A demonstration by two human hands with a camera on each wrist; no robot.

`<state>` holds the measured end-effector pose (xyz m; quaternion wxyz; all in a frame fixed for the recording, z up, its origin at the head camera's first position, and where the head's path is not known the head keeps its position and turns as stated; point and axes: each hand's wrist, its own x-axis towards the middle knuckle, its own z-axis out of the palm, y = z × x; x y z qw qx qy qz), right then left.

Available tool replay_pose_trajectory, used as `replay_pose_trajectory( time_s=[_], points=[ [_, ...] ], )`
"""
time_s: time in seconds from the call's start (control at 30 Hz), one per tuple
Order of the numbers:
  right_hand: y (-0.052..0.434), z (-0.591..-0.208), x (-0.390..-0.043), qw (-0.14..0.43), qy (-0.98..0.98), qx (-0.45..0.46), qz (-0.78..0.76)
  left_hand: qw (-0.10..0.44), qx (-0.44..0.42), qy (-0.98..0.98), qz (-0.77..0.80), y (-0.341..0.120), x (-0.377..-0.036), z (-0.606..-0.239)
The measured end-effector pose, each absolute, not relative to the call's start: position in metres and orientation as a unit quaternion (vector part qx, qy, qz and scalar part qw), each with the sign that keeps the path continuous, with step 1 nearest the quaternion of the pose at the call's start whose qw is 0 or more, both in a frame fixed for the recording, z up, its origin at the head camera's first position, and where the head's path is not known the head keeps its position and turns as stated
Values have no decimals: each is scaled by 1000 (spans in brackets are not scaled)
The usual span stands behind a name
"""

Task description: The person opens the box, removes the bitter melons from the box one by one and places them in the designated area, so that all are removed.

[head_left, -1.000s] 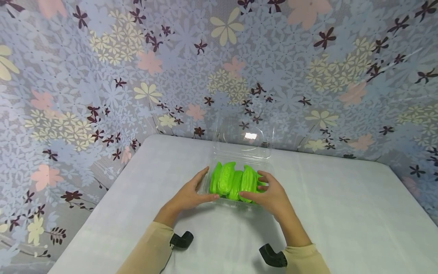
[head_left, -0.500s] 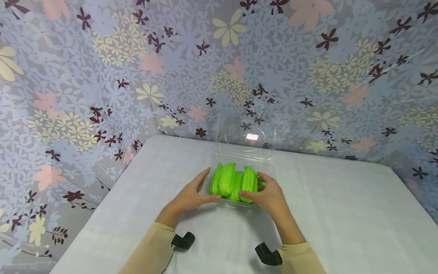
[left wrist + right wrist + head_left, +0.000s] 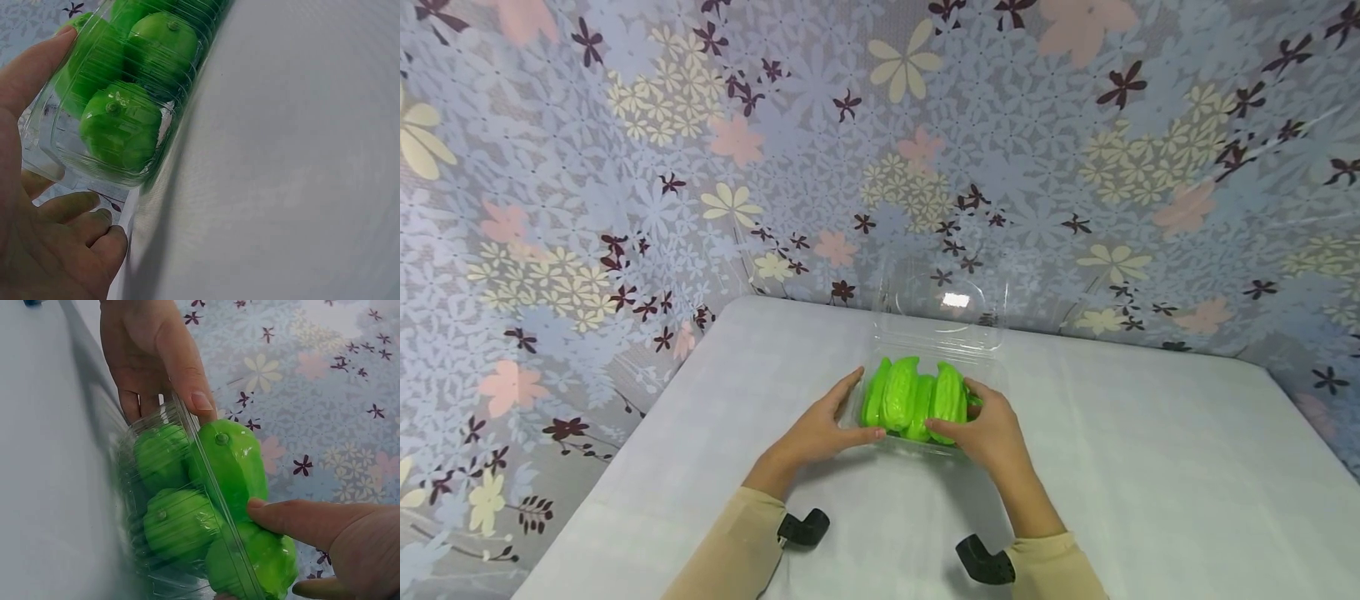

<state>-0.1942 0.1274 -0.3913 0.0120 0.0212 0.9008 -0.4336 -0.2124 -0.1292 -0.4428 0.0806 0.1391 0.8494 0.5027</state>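
Several bright green, ridged, curved toy vegetables (image 3: 898,396) lie side by side in a clear plastic clamshell box (image 3: 917,447). My left hand (image 3: 820,429) holds the box at its left end. In the left wrist view, its thumb lies along the rim, while the lower fingers curl loosely below. My right hand (image 3: 988,425) grips the rightmost vegetables; in the right wrist view its thumb (image 3: 290,515) presses on a green toy vegetable (image 3: 234,465). Its other fingers are mostly hidden behind them. Through the box wall, rounded ends (image 3: 122,125) show in the left wrist view.
Behind the box its transparent lid (image 3: 940,321) stands raised, catching a bright reflection. A white-covered table (image 3: 1150,450) spreads out on both sides. Along the back hangs a floral-patterned curtain or wall covering (image 3: 820,150). Black devices (image 3: 805,527) sit at both wrists.
My right hand has moved slightly left, closer around the vegetables at the right end. The left hand and box stay nearly in place; the whole view shifts slightly.
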Motion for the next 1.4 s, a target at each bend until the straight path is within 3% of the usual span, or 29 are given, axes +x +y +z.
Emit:
replay_pose_trajectory(
  time_s=[1.4],
  points=[
    [141, -387, -184, 12, 854, 15, -520, 73, 138, 852, 500, -128, -214, -446]
  ],
)
